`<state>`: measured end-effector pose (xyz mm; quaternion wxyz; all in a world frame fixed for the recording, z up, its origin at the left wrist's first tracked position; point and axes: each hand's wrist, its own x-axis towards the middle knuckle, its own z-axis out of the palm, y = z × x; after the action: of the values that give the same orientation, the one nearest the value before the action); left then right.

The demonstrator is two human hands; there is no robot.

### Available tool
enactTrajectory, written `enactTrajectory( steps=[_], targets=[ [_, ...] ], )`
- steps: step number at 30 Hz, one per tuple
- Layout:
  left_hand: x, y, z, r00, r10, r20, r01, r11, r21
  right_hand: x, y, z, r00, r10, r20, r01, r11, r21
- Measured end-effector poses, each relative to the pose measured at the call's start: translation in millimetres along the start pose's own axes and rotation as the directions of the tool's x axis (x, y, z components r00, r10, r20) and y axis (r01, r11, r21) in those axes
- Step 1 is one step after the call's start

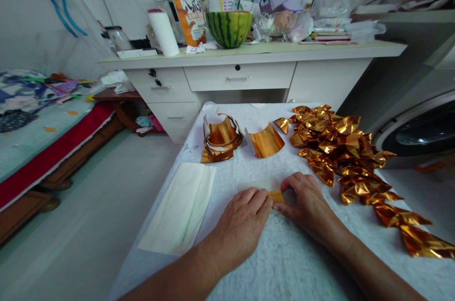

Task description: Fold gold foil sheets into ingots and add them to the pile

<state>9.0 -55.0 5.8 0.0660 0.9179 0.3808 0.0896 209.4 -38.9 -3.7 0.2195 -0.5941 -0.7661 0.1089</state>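
A small piece of gold foil paper [277,196] with a pale sheet behind it lies between my hands on the covered table. My left hand [247,215] presses on its left part, fingers together and bent over it. Thumb and fingers of my right hand [306,199] pinch the paper's right end. Beyond them, a curved gold foil sheet [266,141] lies beside curled strips and sheets of gold foil [221,136]. Many folded gold foil pieces [330,137] are heaped to the right. What my left fingers cover is hidden.
A stack of thin pale paper [179,208] lies left of my hands on the white table cover [284,263]. Behind the table stands a white desk [238,73] bearing a cut watermelon [229,28] and an orange bag [188,7]. A bed [46,135] is left, a washing machine [419,116] right.
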Motion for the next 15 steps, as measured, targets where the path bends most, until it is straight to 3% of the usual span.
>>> enactTrajectory(
  steps=[15],
  targets=[
    [-1.7, 0.5, -3.4, 1.000, 0.022, 0.005, -0.022, 1.000, -0.010, 1.1, -1.7, -1.7, 0.999, 0.024, 0.038, -0.024, 1.000, 0.002]
  ],
)
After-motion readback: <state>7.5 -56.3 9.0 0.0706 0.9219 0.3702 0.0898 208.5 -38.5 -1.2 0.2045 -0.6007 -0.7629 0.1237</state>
